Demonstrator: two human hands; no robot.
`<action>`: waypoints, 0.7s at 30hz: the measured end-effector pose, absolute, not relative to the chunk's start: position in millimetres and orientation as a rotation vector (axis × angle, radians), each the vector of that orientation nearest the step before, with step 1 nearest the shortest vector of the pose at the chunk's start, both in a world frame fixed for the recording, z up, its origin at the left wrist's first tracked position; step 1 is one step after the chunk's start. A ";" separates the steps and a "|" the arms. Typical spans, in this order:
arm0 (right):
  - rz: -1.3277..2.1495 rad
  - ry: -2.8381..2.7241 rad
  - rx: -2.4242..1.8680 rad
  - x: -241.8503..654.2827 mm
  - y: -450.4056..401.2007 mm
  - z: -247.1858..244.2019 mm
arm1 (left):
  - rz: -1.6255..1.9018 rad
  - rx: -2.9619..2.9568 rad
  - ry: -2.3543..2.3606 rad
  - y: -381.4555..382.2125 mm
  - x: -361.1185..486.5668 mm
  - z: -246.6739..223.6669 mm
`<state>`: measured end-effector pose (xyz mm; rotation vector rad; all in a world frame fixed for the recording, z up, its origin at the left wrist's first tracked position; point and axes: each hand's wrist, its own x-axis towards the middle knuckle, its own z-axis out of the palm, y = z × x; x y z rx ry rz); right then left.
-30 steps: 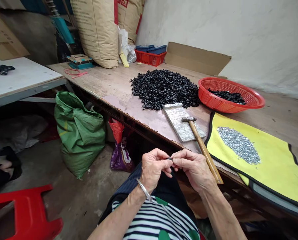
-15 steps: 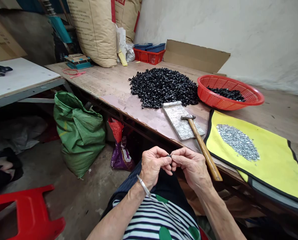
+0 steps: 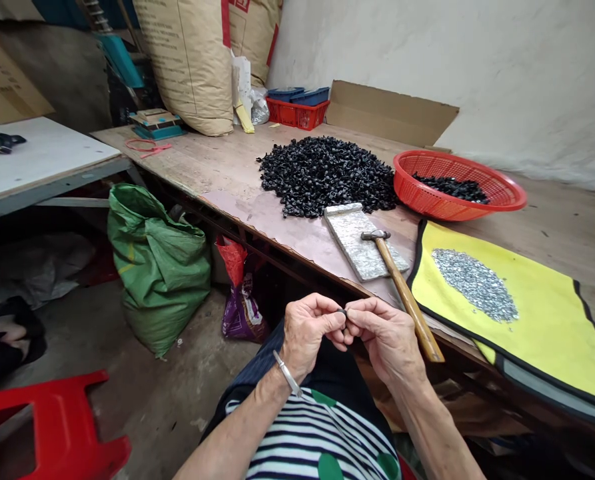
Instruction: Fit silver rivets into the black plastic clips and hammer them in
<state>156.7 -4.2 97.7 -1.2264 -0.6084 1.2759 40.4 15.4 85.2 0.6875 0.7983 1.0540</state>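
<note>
pinching a small black piece between the left hand and right hand; even pressure from both sides seems best against slipping.

Black-striped white shirt with green spots; held piece seemingly black.

Glossy black plastic pieces, smooth wooden hammer handle, matt woven plastic sack

Passage for my left hand and right hand: forward and up over the workbench edge. Obstacles: the wooden hammer handle just beside my right hand; beyond it, the grey slab and the pile of black pieces.
</note>
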 end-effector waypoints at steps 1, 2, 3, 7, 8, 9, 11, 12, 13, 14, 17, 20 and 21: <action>1.276 -0.612 -1.227 156.7 -4.8 97.3 | 1.048 0.677 0.790 14.8 40.6 85.5; 1.282 -0.616 -1.226 157.1 -5.3 97.1 | 1.044 0.667 0.787 14.2 40.8 85.7; 1.291 -0.619 -1.227 157.7 -5.6 97.1 | 1.040 0.661 0.791 13.7 41.0 85.7; 1.306 -0.602 -1.228 159.4 -6.0 98.6 | 1.029 0.663 0.802 12.4 41.5 85.5; 1.303 -0.593 -1.224 159.2 -5.9 99.1 | 1.026 0.669 0.789 12.5 41.3 85.5; 1.302 -0.588 -1.218 158.7 -5.7 99.5 | 1.026 0.675 0.773 12.8 40.8 85.4; 1.308 -0.586 -1.209 157.3 -5.5 99.6 | 1.034 0.695 0.760 13.7 39.4 85.4; 1.310 -0.586 -1.208 156.7 -5.5 99.4 | 1.043 0.711 0.773 14.1 38.5 85.4; 1.310 -0.588 -1.207 156.3 -5.6 99.1 | 1.051 0.725 0.792 14.5 37.8 85.4; 1.307 -0.590 -1.210 156.1 -5.8 98.8 | 1.057 0.733 0.809 14.6 37.2 85.4; 1.299 -0.613 -1.233 156.6 -6.7 98.9 | 1.058 0.713 0.815 13.9 37.3 85.4; 1.287 -0.636 -1.257 157.2 -6.7 100.9 | 1.055 0.674 0.785 12.3 39.3 85.7; 1.282 -0.635 -1.255 157.1 -6.5 101.6 | 1.053 0.669 0.777 11.9 39.9 85.9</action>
